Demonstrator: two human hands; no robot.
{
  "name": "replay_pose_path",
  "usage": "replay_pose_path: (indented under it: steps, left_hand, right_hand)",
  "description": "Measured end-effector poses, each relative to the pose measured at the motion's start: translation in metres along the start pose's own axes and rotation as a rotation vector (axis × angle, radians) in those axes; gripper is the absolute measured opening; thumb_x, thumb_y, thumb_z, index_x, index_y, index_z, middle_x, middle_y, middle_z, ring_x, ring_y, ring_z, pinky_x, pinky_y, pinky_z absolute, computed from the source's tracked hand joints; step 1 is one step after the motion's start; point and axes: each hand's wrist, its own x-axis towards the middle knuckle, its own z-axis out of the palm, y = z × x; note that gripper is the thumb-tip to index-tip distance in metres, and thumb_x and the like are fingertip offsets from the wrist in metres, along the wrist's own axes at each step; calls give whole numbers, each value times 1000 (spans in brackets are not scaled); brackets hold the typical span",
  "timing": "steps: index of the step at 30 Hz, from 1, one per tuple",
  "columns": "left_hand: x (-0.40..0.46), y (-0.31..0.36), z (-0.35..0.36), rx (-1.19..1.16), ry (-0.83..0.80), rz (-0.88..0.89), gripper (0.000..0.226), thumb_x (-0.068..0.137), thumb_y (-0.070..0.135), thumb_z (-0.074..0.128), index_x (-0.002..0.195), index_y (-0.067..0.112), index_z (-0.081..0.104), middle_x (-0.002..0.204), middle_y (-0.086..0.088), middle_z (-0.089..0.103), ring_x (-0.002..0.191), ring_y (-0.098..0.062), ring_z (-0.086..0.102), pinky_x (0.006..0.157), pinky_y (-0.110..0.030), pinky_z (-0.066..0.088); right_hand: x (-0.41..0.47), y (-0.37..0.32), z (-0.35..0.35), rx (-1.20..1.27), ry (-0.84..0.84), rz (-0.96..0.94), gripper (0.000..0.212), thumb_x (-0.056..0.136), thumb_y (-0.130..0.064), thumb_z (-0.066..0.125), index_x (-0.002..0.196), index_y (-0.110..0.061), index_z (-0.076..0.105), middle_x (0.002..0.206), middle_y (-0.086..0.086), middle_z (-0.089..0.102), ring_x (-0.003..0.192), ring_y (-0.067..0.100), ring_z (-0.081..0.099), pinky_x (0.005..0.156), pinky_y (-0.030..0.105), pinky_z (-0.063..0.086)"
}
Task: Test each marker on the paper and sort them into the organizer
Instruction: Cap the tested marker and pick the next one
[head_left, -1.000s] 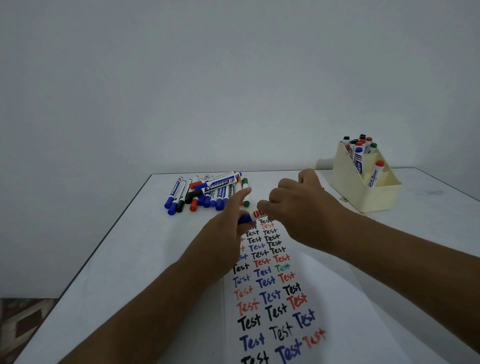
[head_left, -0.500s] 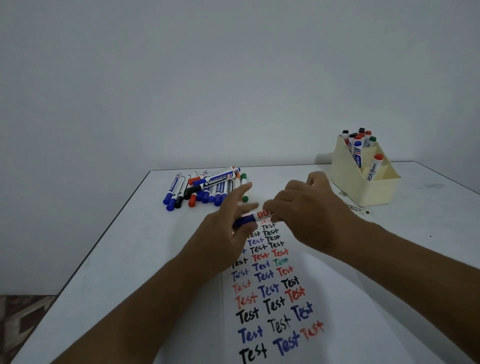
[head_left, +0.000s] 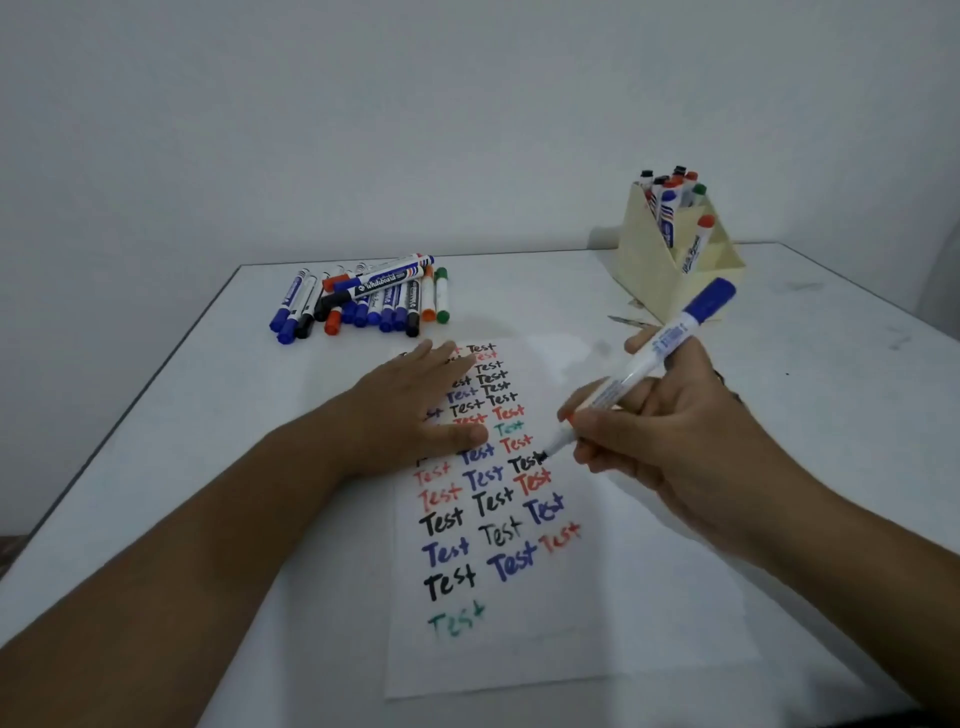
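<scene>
White table (head_left: 156, 441) carries the paper (head_left: 597, 597) of "Test" words. Beyond the paper's far right corner stands the cream organizer (head_left: 649, 270); beyond its far left, loose markers (head_left: 363, 301). Left hand (head_left: 415, 410) presses flat on the paper. Right hand (head_left: 670, 431) grips a blue marker (head_left: 649, 358), tip on the paper.

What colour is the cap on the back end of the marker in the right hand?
Blue; the cap shows best in the head view.
</scene>
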Motion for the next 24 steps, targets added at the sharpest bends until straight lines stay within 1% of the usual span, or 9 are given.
replay_pose_path:
  steps: [3, 7, 9, 11, 13, 15, 19, 22, 24]
  left_hand:
    - [2, 1, 1, 79, -21, 11, 94, 76, 88, 26, 153, 40, 1, 163, 8, -3, 148, -10, -2, 120, -36, 5]
    - [2, 3, 0, 94, -34, -1, 91, 79, 85, 28, 153, 40, 1, 162, 9, -3, 148, -9, -2, 116, -33, 3]
    - [2, 4, 0, 114, -42, 0, 90, 79, 84, 28, 153, 40, 0, 163, 9, -4, 148, -9, -2, 116, -33, 3]
    - [0, 4, 0, 104, -47, 0, 90, 79, 84, 28, 153, 40, 1, 163, 8, -3, 148, -10, -2, 118, -34, 3]
    - [0, 4, 0, 93, -50, 1, 90, 79, 84, 28, 153, 40, 2, 163, 9, -3, 148, -9, -2, 120, -34, 4]
    - [-1, 4, 0, 91, -51, 2, 90, 79, 85, 28, 153, 41, 1, 163, 9, -3, 148, -9, -3, 119, -33, 3]
    - [-2, 5, 0, 73, -52, 1, 90, 78, 83, 28, 153, 41, 2, 162, 9, -3, 148, -8, -4, 120, -33, 2]
    - [-2, 4, 1, 84, -54, 4, 90, 78, 85, 27, 153, 41, 1, 163, 10, -4, 148, -8, -4, 119, -32, 1]
    - [-1, 4, 1, 88, -57, 3, 90, 79, 84, 27, 153, 41, 1, 162, 10, -4, 148, -8, -4, 118, -32, 1]
  right_hand:
    - [-22, 16, 1, -40, -72, 85, 43, 71, -12, 74, 109, -9, 52, 82, 16, 71, 67, 29, 63, 59, 31, 53]
    - [-35, 29, 1, -95, -27, 65, 36, 76, -14, 71, 102, 3, 54, 86, 15, 73, 73, 29, 71, 64, 32, 59]
    - [-38, 33, 1, -185, -26, 37, 27, 80, -11, 73, 99, -3, 56, 86, 11, 74, 77, 30, 73, 68, 35, 59]
    - [-39, 38, 1, -248, -41, 23, 18, 85, -7, 73, 92, -17, 61, 86, 10, 73, 81, 31, 72, 71, 37, 59]
    - [-39, 42, 1, -272, -61, 4, 19, 82, -14, 76, 83, -29, 63, 87, 9, 71, 82, 31, 71, 73, 39, 59]
    - [-40, 43, 3, -274, -81, -11, 17, 79, -21, 77, 82, -32, 64, 89, 9, 71, 85, 31, 71, 78, 45, 61]
    - [-40, 45, 1, -364, -119, -29, 29, 87, -11, 76, 83, -37, 65, 89, 8, 71, 86, 36, 69, 80, 54, 59]
    - [-39, 46, 0, -329, -115, -23, 27, 86, -8, 76, 81, -32, 65, 87, 10, 71, 85, 34, 70, 74, 42, 59]
    - [-39, 44, 0, -257, -110, -15, 18, 81, -14, 77, 81, -28, 66, 87, 9, 71, 84, 30, 71, 74, 35, 58]
